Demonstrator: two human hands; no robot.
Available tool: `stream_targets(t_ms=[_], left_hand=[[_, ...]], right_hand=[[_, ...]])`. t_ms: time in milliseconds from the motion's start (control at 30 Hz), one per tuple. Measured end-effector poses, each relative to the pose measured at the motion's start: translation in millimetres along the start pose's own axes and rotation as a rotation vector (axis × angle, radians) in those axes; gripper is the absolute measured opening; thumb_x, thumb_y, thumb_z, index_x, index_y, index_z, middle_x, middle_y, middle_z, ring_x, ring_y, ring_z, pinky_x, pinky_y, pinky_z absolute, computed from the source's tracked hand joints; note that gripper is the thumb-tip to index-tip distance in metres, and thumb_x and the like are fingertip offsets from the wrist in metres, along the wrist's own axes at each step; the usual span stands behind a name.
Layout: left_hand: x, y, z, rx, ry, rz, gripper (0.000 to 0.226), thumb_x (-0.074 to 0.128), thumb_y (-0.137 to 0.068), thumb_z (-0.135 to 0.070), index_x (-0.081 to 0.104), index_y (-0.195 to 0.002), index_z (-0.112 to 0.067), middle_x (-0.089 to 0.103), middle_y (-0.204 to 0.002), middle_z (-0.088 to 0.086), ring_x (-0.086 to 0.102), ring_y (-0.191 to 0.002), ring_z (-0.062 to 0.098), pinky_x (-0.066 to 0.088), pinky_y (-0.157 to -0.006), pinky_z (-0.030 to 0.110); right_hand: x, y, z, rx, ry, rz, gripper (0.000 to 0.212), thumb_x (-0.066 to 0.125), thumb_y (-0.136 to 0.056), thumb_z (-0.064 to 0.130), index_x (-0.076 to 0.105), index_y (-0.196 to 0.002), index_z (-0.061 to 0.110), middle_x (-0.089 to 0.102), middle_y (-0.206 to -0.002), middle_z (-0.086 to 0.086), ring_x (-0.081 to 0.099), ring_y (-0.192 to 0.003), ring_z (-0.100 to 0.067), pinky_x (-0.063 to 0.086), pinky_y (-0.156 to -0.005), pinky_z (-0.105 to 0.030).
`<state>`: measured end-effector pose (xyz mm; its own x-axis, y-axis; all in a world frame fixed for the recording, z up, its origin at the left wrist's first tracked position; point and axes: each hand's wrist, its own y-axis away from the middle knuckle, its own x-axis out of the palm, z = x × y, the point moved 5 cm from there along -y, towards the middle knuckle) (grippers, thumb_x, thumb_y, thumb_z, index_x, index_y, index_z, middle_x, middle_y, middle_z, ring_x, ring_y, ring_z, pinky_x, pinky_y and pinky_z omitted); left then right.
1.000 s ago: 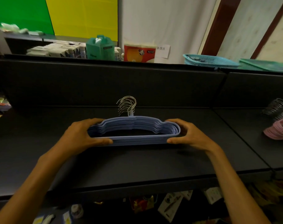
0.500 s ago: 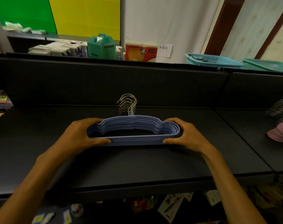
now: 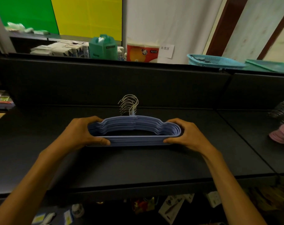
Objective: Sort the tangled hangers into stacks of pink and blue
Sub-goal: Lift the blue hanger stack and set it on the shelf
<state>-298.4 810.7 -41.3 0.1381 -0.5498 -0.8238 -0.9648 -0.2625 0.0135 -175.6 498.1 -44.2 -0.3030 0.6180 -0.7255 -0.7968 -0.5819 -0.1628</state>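
Below centre, the left hand (image 3: 80, 133) and right hand (image 3: 187, 135) each curl round one end of the stack of blue plastic hangers (image 3: 134, 132), thumbs along the near bar, apparently squeezing the stack square on the dark matte shelf (image 3: 138, 166). Just behind it, the bunched silver wire hooks (image 3: 129, 103) stand aligned. At the right edge of the frame, well apart, lies the pile of pink plastic hangers (image 3: 281, 134), seemingly sorted already.
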Motion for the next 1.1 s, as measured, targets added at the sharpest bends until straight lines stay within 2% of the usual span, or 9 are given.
stream_targets(t_ms=[100,167,300,367,467,600,700,867,1100], left_hand=[[1,0,-3,0.067,-0.011,-0.015,0.082,0.086,-0.055,-0.042,0.05,-0.127,-0.029,0.055,-0.125,-0.002,0.051,-0.11,0.013,0.046,-0.092,0.033],[2,-1,-6,0.11,-0.022,-0.003,0.085,0.086,-0.056,-0.041,0.047,-0.13,-0.031,0.055,-0.126,-0.004,0.051,-0.113,0.013,0.047,-0.095,0.036],[3,-6,-7,0.138,-0.038,0.003,0.078,0.085,-0.06,-0.038,0.048,-0.129,-0.03,0.056,-0.121,-0.006,0.051,-0.106,0.009,0.045,-0.089,0.029],[4,-7,-5,0.137,-0.042,0.005,0.079,0.084,-0.059,-0.041,0.047,-0.129,-0.031,0.056,-0.121,-0.006,0.052,-0.107,0.01,0.046,-0.091,0.031],[4,-4,0,0.139,-0.033,-0.009,0.085,0.084,-0.056,-0.045,0.045,-0.13,-0.036,0.055,-0.125,-0.006,0.052,-0.112,0.013,0.048,-0.095,0.038],[3,8,19,0.096,0.01,-0.074,0.1,0.088,-0.055,-0.035,0.035,-0.139,-0.033,0.051,-0.134,0.001,0.05,-0.12,0.02,0.044,-0.098,0.039],[7,14,24,0.095,0.047,-0.105,0.105,0.089,-0.055,-0.027,0.03,-0.142,-0.032,0.054,-0.132,0.005,0.055,-0.114,0.021,0.046,-0.094,0.034],[6,8,22,0.084,0.077,-0.103,0.11,0.09,-0.054,-0.023,0.027,-0.143,-0.032,0.056,-0.13,0.007,0.058,-0.111,0.022,0.048,-0.093,0.037],[2,3,20,0.105,0.116,-0.072,0.108,0.091,-0.052,-0.019,0.031,-0.141,-0.03,0.059,-0.123,0.006,0.054,-0.093,0.008,0.049,-0.088,0.033]], right_hand=[[5,-2,3,-0.005,0.011,0.019,0.068,0.084,-0.062,0.037,0.051,-0.121,0.037,0.053,-0.11,0.025,0.053,-0.097,0.014,0.042,-0.076,-0.002],[6,-4,5,0.002,0.018,0.031,0.065,0.084,-0.063,0.036,0.051,-0.119,0.038,0.053,-0.109,0.025,0.053,-0.096,0.012,0.043,-0.075,-0.004],[5,-5,5,0.008,0.007,0.012,0.061,0.085,-0.063,0.033,0.051,-0.113,0.04,0.052,-0.105,0.028,0.054,-0.092,0.016,0.043,-0.073,-0.001],[7,-4,5,0.01,-0.009,0.013,0.061,0.084,-0.063,0.032,0.051,-0.114,0.039,0.053,-0.107,0.026,0.053,-0.094,0.015,0.044,-0.075,-0.003],[9,-3,2,0.022,-0.028,0.015,0.071,0.085,-0.062,0.035,0.049,-0.123,0.036,0.053,-0.115,0.022,0.054,-0.101,0.01,0.044,-0.078,-0.007],[9,3,-10,0.069,-0.026,0.028,0.086,0.088,-0.058,0.034,0.042,-0.131,0.037,0.051,-0.116,0.025,0.05,-0.1,0.016,0.04,-0.078,-0.002],[12,5,-13,0.085,-0.015,0.039,0.093,0.089,-0.058,0.027,0.037,-0.134,0.038,0.051,-0.118,0.023,0.05,-0.101,0.014,0.038,-0.082,-0.002],[11,3,-13,0.1,-0.014,0.026,0.103,0.09,-0.055,0.024,0.033,-0.141,0.034,0.054,-0.124,0.016,0.053,-0.111,-0.002,0.042,-0.096,-0.022],[12,3,-9,0.096,-0.031,0.015,0.097,0.089,-0.056,0.018,0.038,-0.137,0.032,0.058,-0.122,0.013,0.056,-0.105,0.002,0.044,-0.088,-0.013]])
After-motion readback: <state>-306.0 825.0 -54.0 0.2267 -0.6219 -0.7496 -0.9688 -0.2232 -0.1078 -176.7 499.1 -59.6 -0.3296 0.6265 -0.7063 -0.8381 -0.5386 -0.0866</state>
